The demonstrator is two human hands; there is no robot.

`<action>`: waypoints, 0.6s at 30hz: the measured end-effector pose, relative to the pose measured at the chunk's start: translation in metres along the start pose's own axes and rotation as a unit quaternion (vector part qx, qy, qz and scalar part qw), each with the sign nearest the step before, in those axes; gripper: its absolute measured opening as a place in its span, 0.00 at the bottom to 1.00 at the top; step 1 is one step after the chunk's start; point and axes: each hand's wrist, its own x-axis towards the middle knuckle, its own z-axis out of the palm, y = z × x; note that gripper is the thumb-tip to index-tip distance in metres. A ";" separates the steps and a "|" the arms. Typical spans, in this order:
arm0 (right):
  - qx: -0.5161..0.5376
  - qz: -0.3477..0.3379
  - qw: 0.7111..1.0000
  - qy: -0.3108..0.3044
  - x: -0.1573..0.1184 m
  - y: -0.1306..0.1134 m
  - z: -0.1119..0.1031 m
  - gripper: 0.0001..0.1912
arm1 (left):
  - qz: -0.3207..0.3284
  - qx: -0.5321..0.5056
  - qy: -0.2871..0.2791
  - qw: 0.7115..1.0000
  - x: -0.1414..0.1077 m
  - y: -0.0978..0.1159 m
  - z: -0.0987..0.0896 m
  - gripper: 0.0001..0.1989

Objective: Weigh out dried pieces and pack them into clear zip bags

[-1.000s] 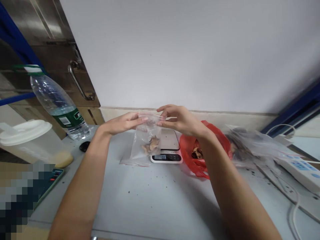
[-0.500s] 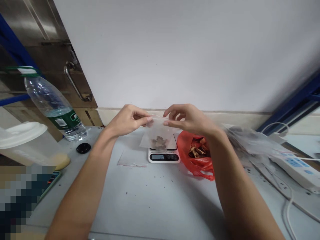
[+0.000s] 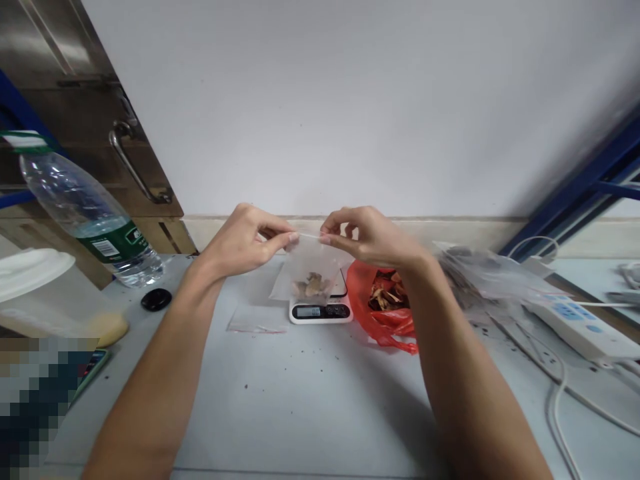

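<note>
A translucent zip bag with brownish dried pieces in its bottom hangs upright over a small white digital scale. My left hand pinches the bag's top edge at the left between thumb and fingers. On the right side of the same edge, the thumb and forefinger of my right hand are closed on it. The scale's display seems to read 0.0. Beside the scale, under my right forearm, an open red plastic bag holds dried brown-orange pieces. A flat zip bag lies left of the scale.
At the left stand a water bottle and a white-lidded container, with a black round cap nearby. To the right are filled clear bags, a power strip and cables. Dark crumbs dot the tabletop.
My right fingers have moved in along the bag's top edge and closed on it, and that edge now looks straighter. The whole view has shifted slightly.
</note>
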 end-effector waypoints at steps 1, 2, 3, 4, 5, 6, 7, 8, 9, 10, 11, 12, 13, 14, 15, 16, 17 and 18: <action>-0.011 0.007 1.000 -0.004 -0.002 0.002 -0.003 0.12 | -0.005 0.004 0.002 1.000 0.000 -0.001 -0.002 0.12; -0.020 0.015 1.000 -0.008 -0.003 0.004 -0.006 0.12 | -0.009 0.008 0.003 1.000 -0.001 -0.003 -0.004 0.11; -0.026 0.022 0.999 -0.011 -0.005 0.006 -0.009 0.12 | -0.012 0.012 0.004 1.000 -0.001 -0.004 -0.006 0.11; -0.029 0.028 0.999 -0.014 -0.007 0.008 -0.011 0.12 | -0.014 0.014 0.004 1.000 -0.002 -0.005 -0.008 0.11; -0.031 0.033 0.999 -0.015 -0.008 0.010 -0.013 0.12 | -0.015 0.016 0.005 1.000 -0.002 -0.006 -0.009 0.12; -0.033 0.038 0.999 -0.016 -0.010 0.011 -0.015 0.12 | -0.014 0.018 0.005 1.000 -0.003 -0.006 -0.011 0.12; -0.035 0.042 0.998 -0.017 -0.011 0.012 -0.017 0.12 | -0.013 0.020 0.005 1.000 -0.003 -0.007 -0.012 0.12; -0.037 0.046 0.998 -0.018 -0.012 0.012 -0.018 0.12 | -0.011 0.021 0.005 1.000 -0.003 -0.006 -0.013 0.12; -0.040 0.050 0.998 -0.018 -0.013 0.012 -0.019 0.12 | -0.010 0.023 0.003 1.000 -0.003 -0.006 -0.014 0.13; -0.044 0.055 0.997 -0.017 -0.013 0.012 -0.020 0.12 | -0.011 0.027 0.000 1.000 -0.003 -0.005 -0.014 0.13; -0.049 0.061 0.997 -0.017 -0.014 0.012 -0.021 0.12 | -0.011 0.031 -0.003 0.999 -0.003 -0.004 -0.015 0.13; -0.055 0.068 0.996 -0.016 -0.015 0.011 -0.022 0.13 | -0.012 0.035 -0.007 0.999 -0.003 -0.003 -0.015 0.13; -0.063 0.075 0.995 -0.016 -0.016 0.011 -0.023 0.13 | -0.013 0.040 -0.010 0.999 -0.003 -0.002 -0.016 0.13; -0.072 0.083 0.994 -0.015 -0.017 0.009 -0.024 0.14 | -0.014 0.043 -0.012 0.999 -0.004 -0.001 -0.017 0.13; -0.080 0.089 0.993 -0.014 -0.018 0.008 -0.026 0.15 | -0.014 0.045 -0.012 0.999 -0.004 0.000 -0.018 0.13; -0.085 0.094 0.992 -0.011 -0.020 0.006 -0.028 0.16 | -0.014 0.046 -0.009 0.999 -0.005 0.002 -0.019 0.13; -0.083 0.095 0.992 -0.009 -0.021 0.004 -0.029 0.16 | -0.014 0.047 -0.003 0.999 -0.005 0.003 -0.019 0.13; -0.072 0.092 0.993 -0.010 -0.021 0.001 -0.030 0.16 | -0.010 0.047 0.006 0.999 -0.006 0.005 -0.019 0.12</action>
